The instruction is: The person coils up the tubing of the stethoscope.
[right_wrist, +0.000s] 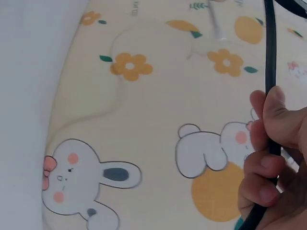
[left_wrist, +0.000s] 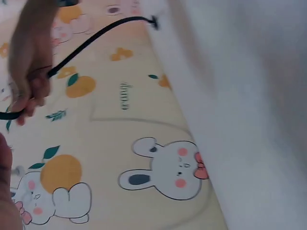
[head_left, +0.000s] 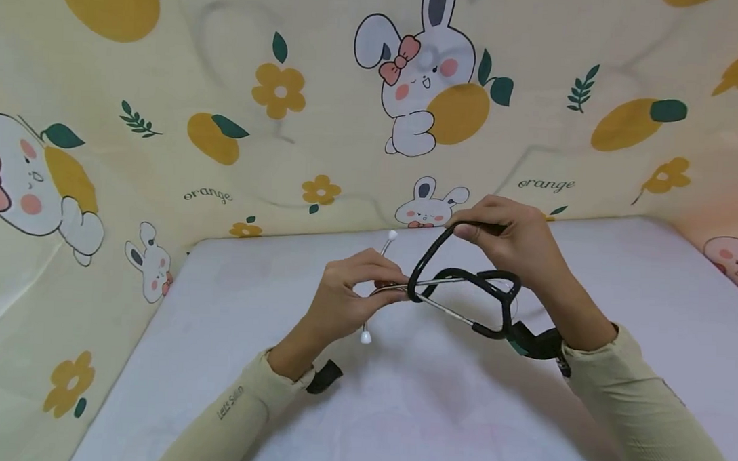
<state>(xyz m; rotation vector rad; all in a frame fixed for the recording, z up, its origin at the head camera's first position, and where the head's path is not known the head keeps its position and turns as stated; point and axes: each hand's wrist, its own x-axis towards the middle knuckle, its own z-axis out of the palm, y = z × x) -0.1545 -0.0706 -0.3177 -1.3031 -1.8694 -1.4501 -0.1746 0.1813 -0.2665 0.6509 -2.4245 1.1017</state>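
Observation:
A stethoscope with black tubing (head_left: 505,306) is held up above the table between both hands. My left hand (head_left: 350,291) pinches its crossed metal ear tubes (head_left: 442,308), with the white ear tips (head_left: 366,337) sticking out on either side of the fingers. My right hand (head_left: 517,246) grips the tubing higher up and to the right, where it bends into a loop toward the left hand. In the right wrist view the right fingers (right_wrist: 264,165) curl round the black tube (right_wrist: 270,52). The chest piece is not distinguishable in the head view.
A white-covered table (head_left: 265,417) lies beneath both hands. Close behind it hangs a cream cloth (head_left: 326,66) printed with rabbits, oranges and flowers, which also covers the left side. Black straps (head_left: 325,377) are at the sleeve cuffs.

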